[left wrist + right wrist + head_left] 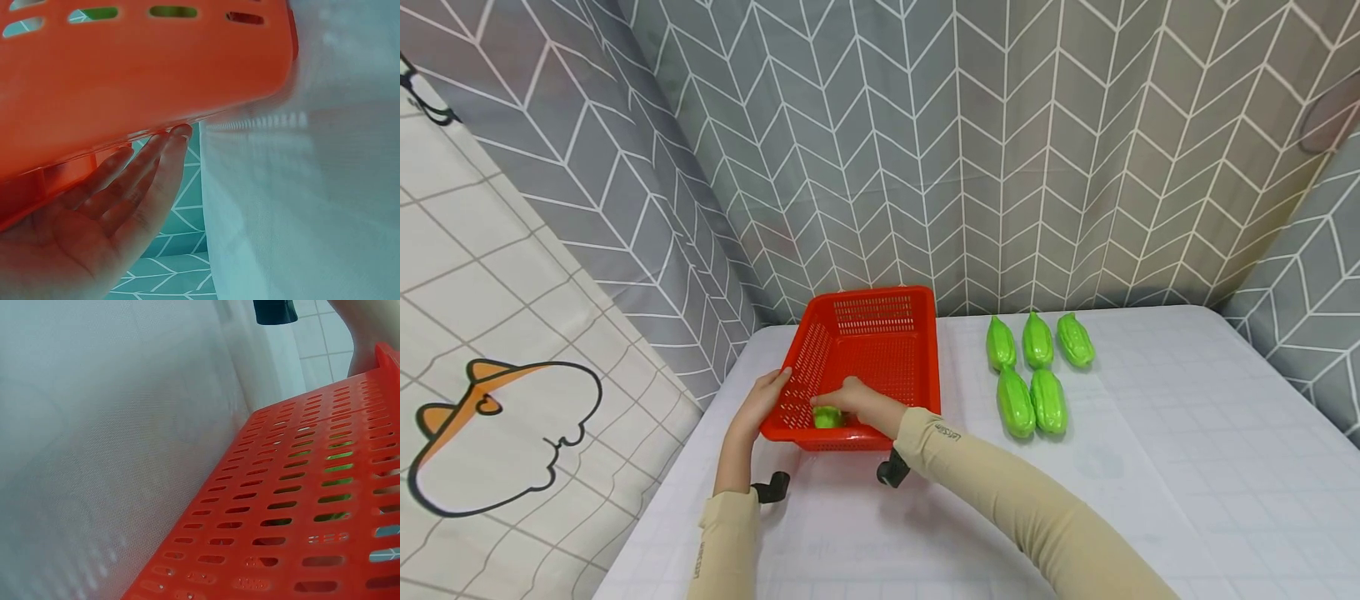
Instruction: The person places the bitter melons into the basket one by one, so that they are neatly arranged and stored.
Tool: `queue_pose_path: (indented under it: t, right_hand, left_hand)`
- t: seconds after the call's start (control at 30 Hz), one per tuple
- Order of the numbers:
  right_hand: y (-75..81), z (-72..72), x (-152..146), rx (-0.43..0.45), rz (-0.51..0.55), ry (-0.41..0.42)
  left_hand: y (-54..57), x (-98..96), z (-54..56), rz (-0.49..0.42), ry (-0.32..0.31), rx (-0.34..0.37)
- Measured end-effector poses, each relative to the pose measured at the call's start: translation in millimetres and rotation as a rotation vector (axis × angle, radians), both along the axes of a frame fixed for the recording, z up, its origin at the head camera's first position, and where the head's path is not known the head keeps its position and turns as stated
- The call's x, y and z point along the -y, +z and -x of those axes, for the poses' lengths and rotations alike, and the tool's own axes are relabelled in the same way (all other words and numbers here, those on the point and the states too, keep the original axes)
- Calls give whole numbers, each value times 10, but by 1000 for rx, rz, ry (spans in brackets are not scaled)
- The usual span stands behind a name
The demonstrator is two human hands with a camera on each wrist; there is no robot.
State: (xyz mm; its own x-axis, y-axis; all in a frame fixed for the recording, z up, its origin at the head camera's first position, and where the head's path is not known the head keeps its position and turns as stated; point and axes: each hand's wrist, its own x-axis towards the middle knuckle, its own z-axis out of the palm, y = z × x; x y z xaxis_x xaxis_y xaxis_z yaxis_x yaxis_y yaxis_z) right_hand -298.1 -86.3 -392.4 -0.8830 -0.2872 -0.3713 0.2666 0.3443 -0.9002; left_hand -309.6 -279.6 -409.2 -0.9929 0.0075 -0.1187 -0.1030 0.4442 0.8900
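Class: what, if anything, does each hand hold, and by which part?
Right hand: over a green gourd in the red basket; any grip is hidden. Left hand: touching the basket's left rim, no grip visible.

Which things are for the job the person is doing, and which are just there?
For the job:
red basket, touched by the left hand
green piece inside it, at the right hand
probably the five green pieces beside the basket, similarly coloured

Just there:
grey zigzag curtain
pale cloth with a cartoon
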Motion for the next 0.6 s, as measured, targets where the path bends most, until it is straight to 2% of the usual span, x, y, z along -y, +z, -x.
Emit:
queue_pose_path:
  t: [0.17,0.47,0.6]
  right_hand:
    - [34,-30,-20,1,26,2]
    - [67,-40,-26,18,40,-55]
    - [74,-45,-34,35,56,-61]
  left_hand:
    - [9,-5,-9,2,4,0]
    - [14,-9,4,-6,4,12]
    - [68,-9,-10,-22,2,18]
